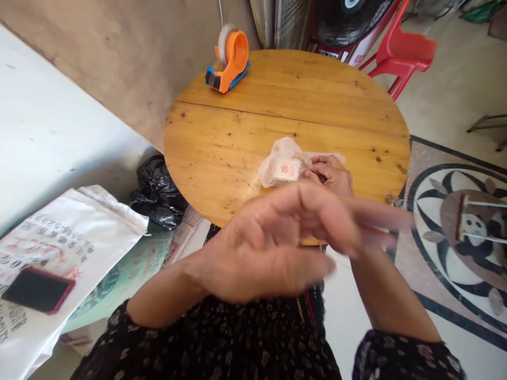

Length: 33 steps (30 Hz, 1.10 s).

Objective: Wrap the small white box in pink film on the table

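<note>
My right hand (331, 175) rests on the round wooden table (222, 153), its fingers curled on a small white packet (285, 170) that sits in a crumpled clear plastic wrap (277, 158). My left hand (277, 240) hovers above the table's near edge, close to the camera, fingers stretched out and apart, blurred by motion, holding nothing I can see.
An orange tape dispenser (229, 58) stands at the table's far left edge. A black plastic bag (157, 192) lies on the floor left of the table. White printed sacks (59, 248) with a dark phone (37, 289) lie at lower left. A red chair (404, 53) stands behind.
</note>
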### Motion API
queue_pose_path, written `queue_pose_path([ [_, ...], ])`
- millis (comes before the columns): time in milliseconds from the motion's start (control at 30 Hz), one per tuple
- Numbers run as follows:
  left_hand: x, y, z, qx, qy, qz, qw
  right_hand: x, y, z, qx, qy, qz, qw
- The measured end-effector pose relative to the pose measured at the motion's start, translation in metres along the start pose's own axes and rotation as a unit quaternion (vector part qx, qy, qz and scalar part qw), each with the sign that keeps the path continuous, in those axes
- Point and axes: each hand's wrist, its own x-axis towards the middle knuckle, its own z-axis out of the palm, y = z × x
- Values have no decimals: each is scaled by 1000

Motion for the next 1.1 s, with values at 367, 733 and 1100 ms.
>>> queue_pose_path([
  [367, 10, -67, -8, -24, 185, -78, 979, 0, 0, 0, 5, 25, -17, 1000],
  [733, 33, -81, -8, 314, 79, 98, 941, -5, -2, -5, 12, 99, -61, 993],
  [1100, 50, -75, -31, 501, 38, 57, 863, -6, -15, -27, 277, -58, -66, 957],
])
